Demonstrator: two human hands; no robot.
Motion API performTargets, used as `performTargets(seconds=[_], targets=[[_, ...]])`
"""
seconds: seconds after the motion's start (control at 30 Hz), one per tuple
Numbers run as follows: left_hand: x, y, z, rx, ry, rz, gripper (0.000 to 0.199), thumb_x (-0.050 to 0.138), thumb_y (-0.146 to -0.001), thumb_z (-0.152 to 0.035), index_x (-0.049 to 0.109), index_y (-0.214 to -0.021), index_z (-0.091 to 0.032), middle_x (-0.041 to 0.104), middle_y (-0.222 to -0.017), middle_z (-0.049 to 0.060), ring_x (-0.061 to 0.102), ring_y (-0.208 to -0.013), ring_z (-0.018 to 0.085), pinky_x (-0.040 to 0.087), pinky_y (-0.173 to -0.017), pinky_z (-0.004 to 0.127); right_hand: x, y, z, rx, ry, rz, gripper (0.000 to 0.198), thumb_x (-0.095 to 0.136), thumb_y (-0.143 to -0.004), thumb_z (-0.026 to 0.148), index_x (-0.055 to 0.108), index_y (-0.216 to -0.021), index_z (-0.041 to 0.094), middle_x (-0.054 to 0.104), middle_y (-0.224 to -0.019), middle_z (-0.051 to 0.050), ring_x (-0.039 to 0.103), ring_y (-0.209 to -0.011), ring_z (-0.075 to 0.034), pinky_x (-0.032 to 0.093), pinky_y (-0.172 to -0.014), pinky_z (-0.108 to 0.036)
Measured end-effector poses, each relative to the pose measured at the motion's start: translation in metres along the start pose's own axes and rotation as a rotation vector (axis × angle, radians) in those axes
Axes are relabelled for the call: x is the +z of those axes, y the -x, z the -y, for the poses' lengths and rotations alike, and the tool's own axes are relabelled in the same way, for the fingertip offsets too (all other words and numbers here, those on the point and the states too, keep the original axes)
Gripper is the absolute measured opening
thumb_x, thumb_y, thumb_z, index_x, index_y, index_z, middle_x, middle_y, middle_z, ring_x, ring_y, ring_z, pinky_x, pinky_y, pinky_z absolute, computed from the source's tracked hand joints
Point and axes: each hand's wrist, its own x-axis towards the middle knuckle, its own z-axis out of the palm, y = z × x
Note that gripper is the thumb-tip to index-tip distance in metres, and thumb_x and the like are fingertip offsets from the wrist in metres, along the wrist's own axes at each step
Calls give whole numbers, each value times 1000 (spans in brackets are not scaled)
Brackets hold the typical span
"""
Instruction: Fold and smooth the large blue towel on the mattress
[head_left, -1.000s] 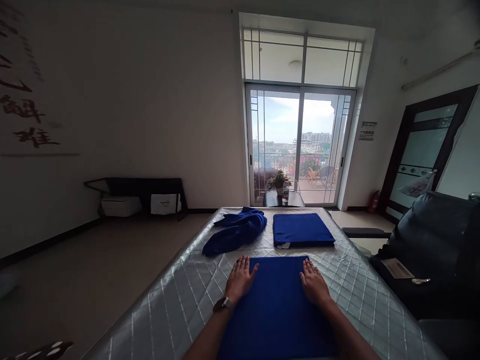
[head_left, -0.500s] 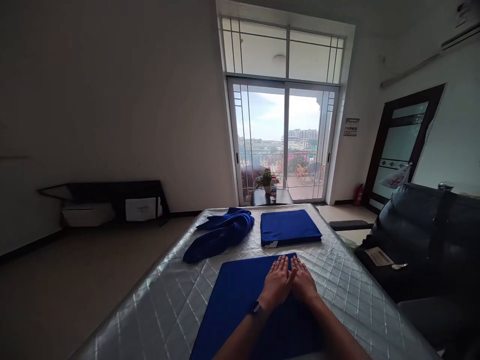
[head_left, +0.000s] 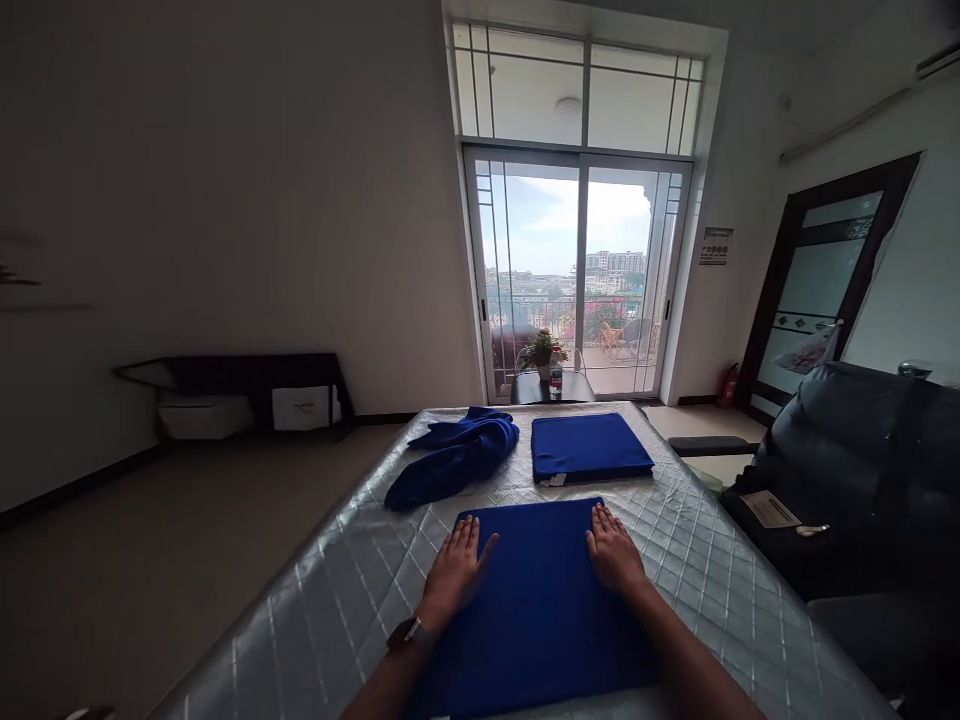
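A flat blue folded cloth [head_left: 536, 610] lies in front of me on a silver quilted mattress [head_left: 300, 640]. My left hand [head_left: 455, 565] rests flat on its left edge, fingers stretched out and thumb apart. On the far right corner lies my right hand [head_left: 615, 548], also flat with its fingers extended. Beyond them sits a neatly folded blue stack [head_left: 592, 447] with a small white tag at its front edge. To its left is a crumpled blue cloth [head_left: 457, 460], loosely bunched.
A black armchair [head_left: 847, 470] stands close along the right side, with a card [head_left: 769, 508] on it. Past the mattress, a small dark table [head_left: 532, 388] holds a potted plant [head_left: 541, 350] and a bottle [head_left: 556, 372]. A low black shelf [head_left: 217, 375] is by the left wall.
My hands were together near the far right corner of the flat cloth. The left hand has slid across to the left edge; the right stays near the corner. The view has shifted slightly.
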Motion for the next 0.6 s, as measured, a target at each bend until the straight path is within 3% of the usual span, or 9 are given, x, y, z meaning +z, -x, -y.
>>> performTargets(seconds=[0.1,0.33,0.43,0.6], targets=[[2,9,17,-32,7,-32,65,21,-104,-50,36,-157,-15,45,-159,16,37,-151,31,37,-120,52,2,-1,0,0,28,5,66,19,-102,35,26,-159,3,23,-168,-13,17,-156,-21,13,-126,-38],[-23,12,-1,-135,79,25,87,18,-101,-66,33,-155,0,33,-163,23,32,-152,32,31,-124,48,1,-7,-1,-8,106,27,67,21,-101,36,26,-159,3,21,-167,-14,15,-156,-22,13,-126,-39],[-28,13,-2,-140,97,38,88,16,-100,-68,32,-156,-1,32,-164,22,32,-152,32,31,-124,49,-2,-16,1,-11,114,44,66,21,-101,35,26,-159,3,20,-168,-13,14,-156,-22,12,-126,-39],[-18,12,2,-136,108,-27,83,20,-101,-65,37,-155,-5,36,-163,21,34,-152,33,35,-121,51,-3,-33,3,-5,80,43,66,21,-102,36,26,-159,3,19,-168,-13,16,-156,-21,14,-126,-37]])
